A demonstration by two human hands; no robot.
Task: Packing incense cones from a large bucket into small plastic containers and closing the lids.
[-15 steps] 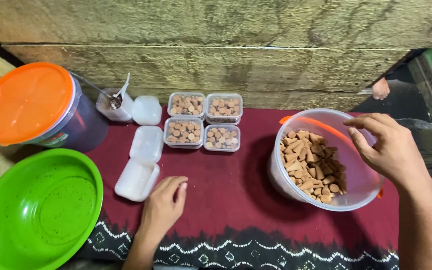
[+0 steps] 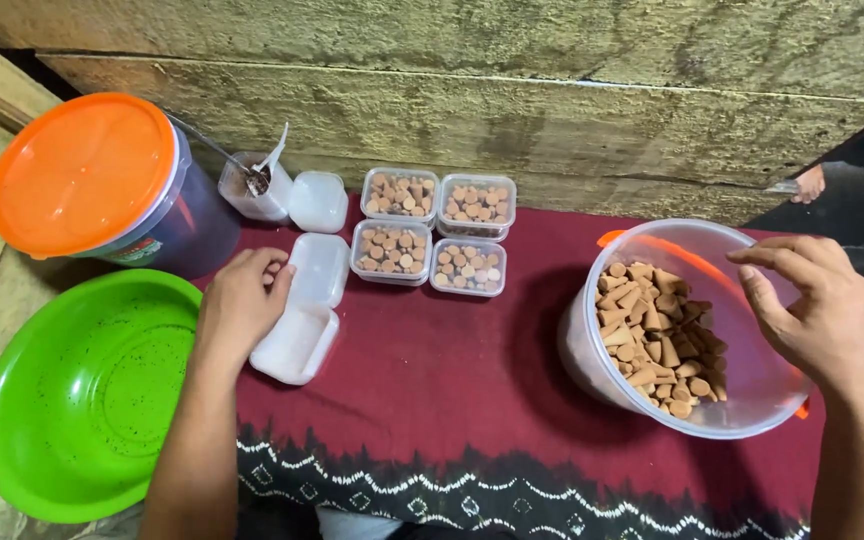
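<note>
Down on the left hand (image 2: 242, 300): fingers (image 2: 274, 272) loosely curled, not clamped on anything, tips just touching the left edge of an empty white hinged box (image 2: 300, 340). Box flat on the red patterned cloth (image 2: 432, 380) over the desk, both halves spread open. Immediately right of those fingertips, with its long axis running away from the body and tilted slightly rightward, so roughly parallel to the left forearm. Far closer to this hand than to the other.

Just beyond the box, past the fingertips: four small clear boxes (image 2: 437, 232) in a two-by-two block, each filled with brown pieces. Further left of that block, two more small tubs (image 2: 287, 195) side by side, with a spoon (image 2: 252, 178) standing in the left one. Behind the left wrist, a big bucket with an orange lid (image 2: 82, 170); on the near side of it, under the forearm's left edge, an empty green bowl (image 2: 82, 390).

Over on the right hand (image 2: 817, 310): fingers spread and gently bent, open, holding nothing visible, hovering above the right rim of a clear round tub (image 2: 592, 350). Inside it, below and left of those fingertips, a heap of brown cones (image 2: 657, 340), apart from the fingers. Well apart from the white box, with bare cloth between.
</note>
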